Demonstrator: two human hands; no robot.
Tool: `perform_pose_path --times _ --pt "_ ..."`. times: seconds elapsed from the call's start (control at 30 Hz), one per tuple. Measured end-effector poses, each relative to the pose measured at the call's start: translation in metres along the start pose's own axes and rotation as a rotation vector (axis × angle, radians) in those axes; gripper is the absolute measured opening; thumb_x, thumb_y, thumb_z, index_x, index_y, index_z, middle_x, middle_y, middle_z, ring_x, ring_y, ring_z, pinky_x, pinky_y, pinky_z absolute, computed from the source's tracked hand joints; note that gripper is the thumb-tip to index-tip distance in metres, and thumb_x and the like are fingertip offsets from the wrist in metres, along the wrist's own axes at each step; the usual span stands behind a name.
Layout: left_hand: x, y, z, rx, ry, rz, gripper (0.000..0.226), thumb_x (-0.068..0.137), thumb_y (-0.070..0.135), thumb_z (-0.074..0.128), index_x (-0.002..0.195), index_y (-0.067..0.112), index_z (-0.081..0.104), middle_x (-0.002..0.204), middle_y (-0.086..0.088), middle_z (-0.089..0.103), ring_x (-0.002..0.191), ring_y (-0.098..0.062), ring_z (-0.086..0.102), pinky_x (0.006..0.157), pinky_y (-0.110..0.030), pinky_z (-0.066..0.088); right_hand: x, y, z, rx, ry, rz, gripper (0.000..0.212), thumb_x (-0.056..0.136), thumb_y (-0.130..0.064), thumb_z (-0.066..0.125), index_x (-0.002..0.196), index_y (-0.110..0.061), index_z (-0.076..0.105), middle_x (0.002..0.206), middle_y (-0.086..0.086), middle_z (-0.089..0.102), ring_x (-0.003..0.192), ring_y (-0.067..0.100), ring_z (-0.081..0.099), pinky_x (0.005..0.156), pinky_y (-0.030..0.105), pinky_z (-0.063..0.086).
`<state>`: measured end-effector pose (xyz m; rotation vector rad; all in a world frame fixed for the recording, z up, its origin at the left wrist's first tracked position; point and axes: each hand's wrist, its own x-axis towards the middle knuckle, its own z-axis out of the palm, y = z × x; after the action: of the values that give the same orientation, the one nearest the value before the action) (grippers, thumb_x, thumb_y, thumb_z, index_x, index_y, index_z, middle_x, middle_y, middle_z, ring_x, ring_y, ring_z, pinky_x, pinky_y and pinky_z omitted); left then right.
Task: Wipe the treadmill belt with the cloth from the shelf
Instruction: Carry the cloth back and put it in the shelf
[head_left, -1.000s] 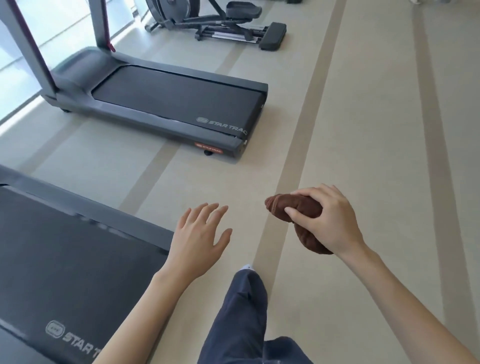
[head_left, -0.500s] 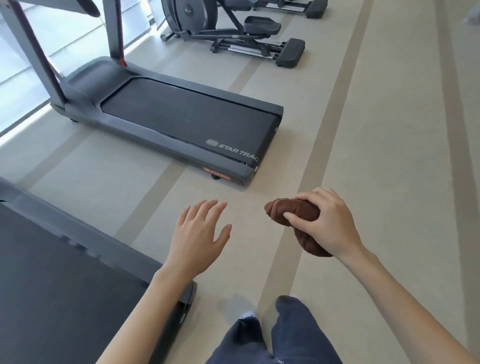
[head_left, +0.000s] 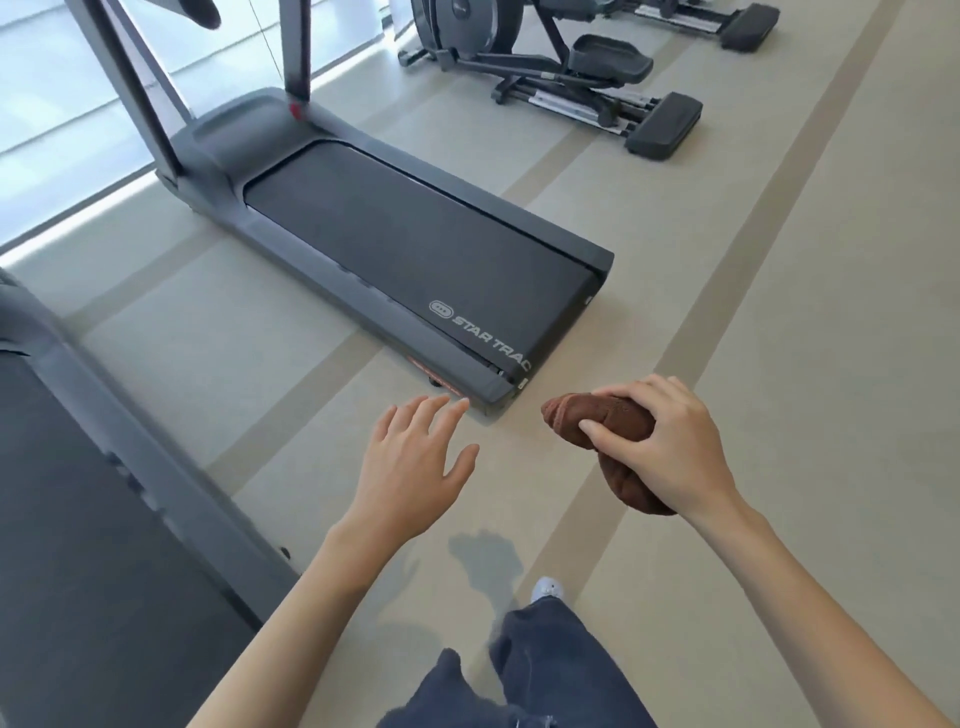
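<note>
Beige gym floor (head_left: 779, 364) carries a treadmill (head_left: 415, 249) ahead; the right hand (head_left: 670, 447) grips a bunched brown cloth (head_left: 597, 418), the left hand (head_left: 410, 467) spread, holding nothing.

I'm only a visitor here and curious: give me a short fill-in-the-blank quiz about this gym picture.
The right hand grips a bunched cloth whose colour is ____.
The left hand, fingers spread, holds ____.
The white lettering on the treadmill belt ahead reads STAR ____.
Missing words: brown; nothing; TRAC.
</note>
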<state>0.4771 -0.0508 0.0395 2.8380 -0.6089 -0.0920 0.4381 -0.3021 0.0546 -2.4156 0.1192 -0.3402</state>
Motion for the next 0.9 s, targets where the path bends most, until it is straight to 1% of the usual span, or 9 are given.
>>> perform_pose_path --times 0.13,0.23,0.3,0.4,0.47,0.57,0.63,0.73,0.9 --pt "0.04 0.02 0.007 -0.001 -0.004 -0.061 0.057 0.089 0.049 0.03 0.13 0.018 0.055 0.128 -0.003 0.059 0.121 -0.025 0.051 0.102 -0.046 0.038 0.053 0.034 -0.012 0.006 -0.073 -0.028 0.036 0.069 -0.059 0.06 0.092 -0.032 0.07 0.085 -0.012 0.06 0.088 0.011 0.05 0.081 0.039 0.045" --pt "0.06 0.021 0.012 0.003 -0.052 -0.114 0.065 0.088 0.055 0.019 0.137 0.022 0.047 0.137 -0.001 0.051 0.129 -0.023 0.043 0.109 -0.042 0.029 0.088 0.046 -0.012 0.02 -0.092 -0.055 0.027 0.07 -0.049 0.066 0.092 -0.033 0.069 0.085 -0.015 0.059 0.088 0.01 0.049 0.082 0.039 0.045" --pt "0.076 0.018 0.014 0.002 -0.062 -0.152 0.071 0.085 0.057 0.013 0.14 0.024 0.043 0.142 0.001 0.046 0.133 -0.023 0.038 0.112 -0.04 0.024 0.111 0.053 -0.01 0.033 -0.103 -0.079 0.026 0.07 -0.049 0.066 0.091 -0.035 0.069 0.083 -0.02 0.055 0.087 0.008 0.048 0.082 0.04 0.045" --pt "0.108 0.011 0.016 -0.019 -0.034 -0.19 0.07 0.085 0.056 0.016 0.139 0.022 0.045 0.141 0.0 0.048 0.131 -0.024 0.039 0.11 -0.041 0.026 0.146 0.063 -0.004 0.027 -0.134 -0.107 0.031 0.07 -0.057 0.061 0.092 -0.036 0.068 0.082 -0.024 0.052 0.087 0.008 0.048 0.081 0.043 0.046" --pt "0.133 0.006 0.019 -0.014 -0.013 -0.197 0.067 0.086 0.055 0.019 0.137 0.021 0.048 0.138 -0.001 0.05 0.129 -0.024 0.042 0.109 -0.041 0.028 0.169 0.07 0.001 0.029 -0.14 -0.118 0.031 0.07 -0.057 0.061 0.092 -0.037 0.068 0.082 -0.025 0.052 0.087 0.008 0.048 0.081 0.044 0.046" --pt "0.174 0.001 0.024 -0.027 -0.022 -0.208 0.07 0.085 0.056 0.016 0.139 0.023 0.045 0.141 0.0 0.047 0.132 -0.023 0.038 0.11 -0.041 0.025 0.208 0.079 0.007 0.022 -0.139 -0.138 0.027 0.07 -0.052 0.065 0.092 -0.037 0.068 0.084 -0.023 0.055 0.088 0.01 0.05 0.082 0.044 0.046" --pt "0.204 -0.006 0.022 -0.038 -0.016 -0.208 0.072 0.083 0.057 0.014 0.14 0.023 0.043 0.142 0.002 0.046 0.133 -0.022 0.037 0.111 -0.041 0.023 0.239 0.079 0.012 0.009 -0.157 -0.157 0.03 0.07 -0.055 0.062 0.092 -0.036 0.068 0.085 -0.018 0.058 0.089 0.013 0.052 0.082 0.044 0.046" --pt "0.248 -0.019 0.013 -0.043 0.045 -0.24 0.066 0.085 0.054 0.021 0.135 0.021 0.05 0.135 0.001 0.052 0.128 -0.023 0.043 0.109 -0.042 0.027 0.292 0.076 0.017 -0.006 -0.171 -0.18 0.036 0.069 -0.059 0.057 0.093 -0.035 0.069 0.086 -0.011 0.062 0.089 0.015 0.053 0.082 0.044 0.046" --pt "0.31 -0.041 -0.001 -0.015 0.115 -0.231 0.054 0.087 0.046 0.034 0.124 0.017 0.06 0.123 -0.002 0.061 0.116 -0.026 0.055 0.1 -0.046 0.039 0.361 0.073 0.035 0.003 -0.163 -0.189 0.037 0.069 -0.06 0.056 0.093 -0.034 0.068 0.086 -0.012 0.061 0.088 0.014 0.053 0.082 0.041 0.046"
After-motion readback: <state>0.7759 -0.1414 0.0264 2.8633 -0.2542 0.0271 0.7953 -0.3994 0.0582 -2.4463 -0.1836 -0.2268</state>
